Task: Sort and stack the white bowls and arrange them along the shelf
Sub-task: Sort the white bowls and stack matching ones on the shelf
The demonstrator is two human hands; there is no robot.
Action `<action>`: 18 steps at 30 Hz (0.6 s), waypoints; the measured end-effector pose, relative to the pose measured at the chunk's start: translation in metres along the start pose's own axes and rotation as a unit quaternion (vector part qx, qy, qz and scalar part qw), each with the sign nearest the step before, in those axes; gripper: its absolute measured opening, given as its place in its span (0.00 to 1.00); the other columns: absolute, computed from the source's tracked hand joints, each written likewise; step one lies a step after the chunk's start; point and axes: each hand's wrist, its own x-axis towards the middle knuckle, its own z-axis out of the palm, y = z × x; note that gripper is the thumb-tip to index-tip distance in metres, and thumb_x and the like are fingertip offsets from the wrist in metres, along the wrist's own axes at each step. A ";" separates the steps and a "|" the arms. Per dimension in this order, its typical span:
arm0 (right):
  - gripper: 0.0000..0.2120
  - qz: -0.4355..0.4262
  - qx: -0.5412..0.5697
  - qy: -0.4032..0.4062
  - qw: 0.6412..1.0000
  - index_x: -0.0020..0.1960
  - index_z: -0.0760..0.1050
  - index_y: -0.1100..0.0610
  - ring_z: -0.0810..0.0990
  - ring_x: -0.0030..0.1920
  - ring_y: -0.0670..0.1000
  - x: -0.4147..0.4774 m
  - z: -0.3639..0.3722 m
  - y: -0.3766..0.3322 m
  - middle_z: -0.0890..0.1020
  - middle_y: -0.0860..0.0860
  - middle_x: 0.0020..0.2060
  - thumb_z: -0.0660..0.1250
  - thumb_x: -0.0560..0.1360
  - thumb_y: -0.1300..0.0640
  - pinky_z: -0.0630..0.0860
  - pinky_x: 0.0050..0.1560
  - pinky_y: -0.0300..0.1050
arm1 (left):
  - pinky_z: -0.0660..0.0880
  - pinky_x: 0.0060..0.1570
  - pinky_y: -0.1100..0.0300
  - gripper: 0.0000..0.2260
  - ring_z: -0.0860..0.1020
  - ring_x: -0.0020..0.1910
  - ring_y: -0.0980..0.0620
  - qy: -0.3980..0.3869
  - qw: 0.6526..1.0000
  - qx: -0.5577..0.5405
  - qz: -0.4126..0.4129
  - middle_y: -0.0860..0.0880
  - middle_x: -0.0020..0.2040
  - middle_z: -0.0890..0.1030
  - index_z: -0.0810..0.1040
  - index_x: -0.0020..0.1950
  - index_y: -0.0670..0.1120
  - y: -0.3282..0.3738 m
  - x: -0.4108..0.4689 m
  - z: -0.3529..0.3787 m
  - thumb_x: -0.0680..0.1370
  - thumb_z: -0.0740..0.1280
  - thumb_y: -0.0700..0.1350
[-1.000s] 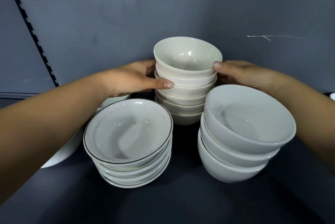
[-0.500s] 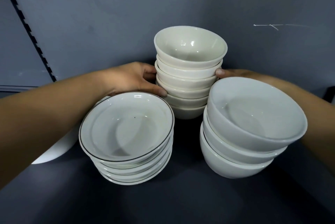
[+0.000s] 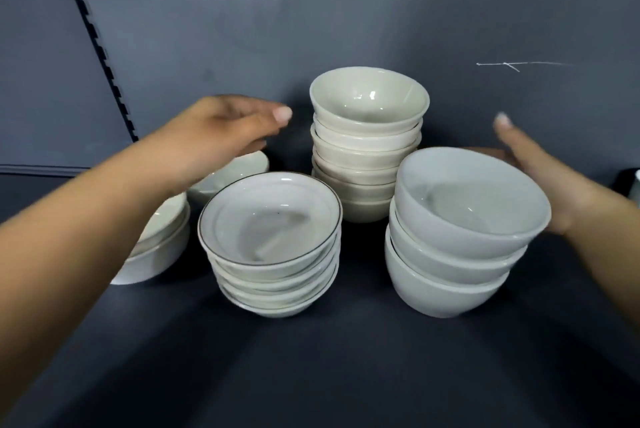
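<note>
- Bowls in tall stack (image 3: 367, 150): standing at rear of shelf (image 3: 311, 375), behind rimmed stack (image 3: 270, 240) and three-bowl stack (image 3: 460, 230).
- Left hand (image 3: 221, 136), right hand (image 3: 540, 181): both wide, fingers relaxed, holding nothing, clear of tall stack.
- Risk: toppling of tall stack, judged unevenly nested; cause, a brush from either hand.
- Risk: knock to three-bowl stack, top bowl tilted; cause, right hand close behind it.
- Change: half a second ago, gripping tall stack on both sides; now released and drawn outward.
</note>
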 end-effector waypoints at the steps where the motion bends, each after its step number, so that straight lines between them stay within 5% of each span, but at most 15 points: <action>1: 0.29 -0.018 0.018 0.000 1.000 0.44 0.85 0.52 0.84 0.34 0.46 -0.004 -0.004 0.007 0.85 0.50 0.39 0.57 0.62 0.32 0.78 0.31 0.39 | 0.74 0.59 0.64 0.09 0.79 0.54 0.59 0.023 1.000 -0.014 0.015 0.55 0.51 0.82 0.79 0.47 0.54 0.003 -0.015 0.001 0.70 0.67 0.55; 3: 0.28 -0.048 0.085 -0.023 0.995 0.34 0.85 0.52 0.84 0.37 0.47 -0.007 0.004 0.018 0.86 0.51 0.37 0.57 0.57 0.33 0.78 0.30 0.37 | 0.74 0.59 0.61 0.10 0.80 0.54 0.56 0.039 0.997 -0.048 0.041 0.56 0.48 0.84 0.82 0.45 0.53 0.009 -0.044 0.011 0.67 0.71 0.55; 6: 0.37 -0.103 0.113 -0.078 0.985 0.63 0.75 0.61 0.72 0.65 0.57 -0.019 0.017 0.033 0.71 0.60 0.65 0.61 0.66 0.33 0.69 0.66 0.43 | 0.74 0.56 0.66 0.11 0.80 0.51 0.63 -0.022 0.996 -0.060 0.061 0.58 0.46 0.84 0.83 0.46 0.53 0.016 -0.079 0.043 0.67 0.72 0.55; 7: 0.39 -0.118 0.123 -0.093 0.981 0.65 0.73 0.60 0.70 0.66 0.56 -0.026 0.018 0.036 0.70 0.59 0.66 0.63 0.66 0.32 0.67 0.67 0.44 | 0.73 0.54 0.71 0.13 0.79 0.50 0.67 -0.042 0.996 -0.051 0.066 0.59 0.46 0.84 0.81 0.49 0.53 0.018 -0.088 0.056 0.68 0.71 0.55; 10: 0.40 -0.117 0.104 -0.046 0.987 0.56 0.80 0.48 0.79 0.57 0.46 -0.025 0.012 0.041 0.82 0.47 0.56 0.71 0.49 0.27 0.78 0.50 0.39 | 0.69 0.49 0.80 0.16 0.75 0.50 0.73 -0.057 0.995 -0.032 0.078 0.69 0.46 0.79 0.76 0.48 0.59 0.023 -0.098 0.078 0.61 0.64 0.57; 14: 0.54 -0.137 0.007 -0.042 0.990 0.68 0.66 0.52 0.75 0.63 0.47 -0.036 0.006 0.054 0.76 0.48 0.64 0.76 0.47 0.31 0.74 0.60 0.43 | 0.69 0.55 0.76 0.13 0.75 0.52 0.72 -0.101 0.993 0.001 0.061 0.71 0.47 0.79 0.74 0.46 0.63 0.023 -0.093 0.096 0.64 0.66 0.62; 18: 0.42 -0.157 -0.057 0.028 0.985 0.56 0.70 0.44 0.79 0.53 0.38 -0.041 0.007 0.059 0.80 0.39 0.52 0.78 0.45 0.37 0.76 0.54 0.36 | 0.68 0.65 0.59 0.40 0.71 0.64 0.61 -0.171 0.982 0.081 0.004 0.62 0.65 0.72 0.62 0.71 0.56 0.004 -0.082 0.126 0.62 0.69 0.65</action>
